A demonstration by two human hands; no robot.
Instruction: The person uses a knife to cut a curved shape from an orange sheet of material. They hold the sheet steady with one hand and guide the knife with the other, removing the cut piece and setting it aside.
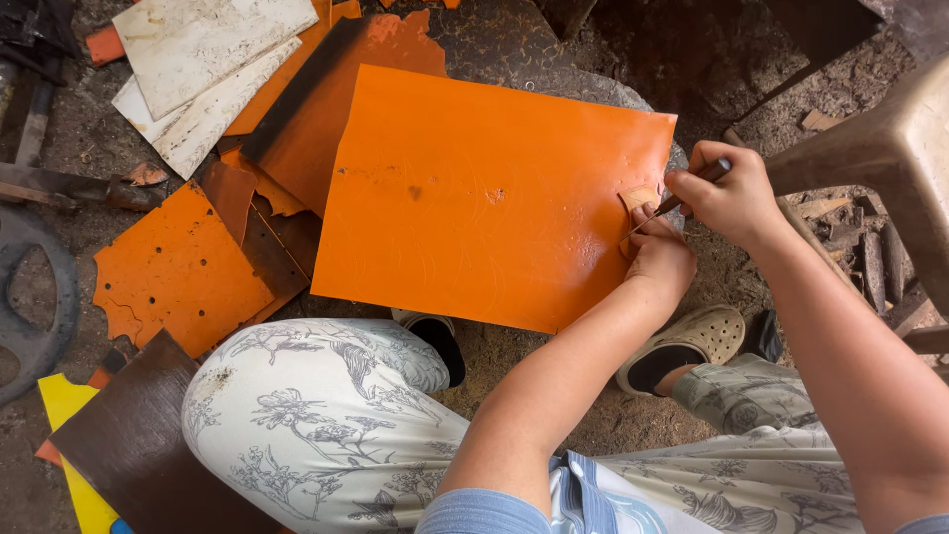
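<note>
The right hand (730, 198) is closed in a pinch grip on a thin dark-handled marking tool (680, 200), whose tip rests at the edge of a small tan template piece (640, 198) lying on the large orange sheet (484, 193). The left hand (660, 259) lies just below the right one, fingers pressed together and flat on the template piece, holding it against the sheet near the sheet's right edge. The orange sheet itself lies flat on a rough stone slab (514, 49), directly ahead of the person's knees in floral-print trousers (316, 415). Left of the sheet sits a smaller orange piece with punched holes (178, 267), with further orange and dark brown offcuts (287, 129) between the two. Above and left of the sheet are two dirty white boards (198, 59), overlapping. Below and left of the sheet, beside the left knee, a dark brown panel (138, 445) lies over a yellow piece (69, 415). Just below the sheet's lower right corner is a beige perforated clog (692, 341) on the person's foot. To the right of the sheet stands a leg of a beige plastic stool (870, 148).
</note>
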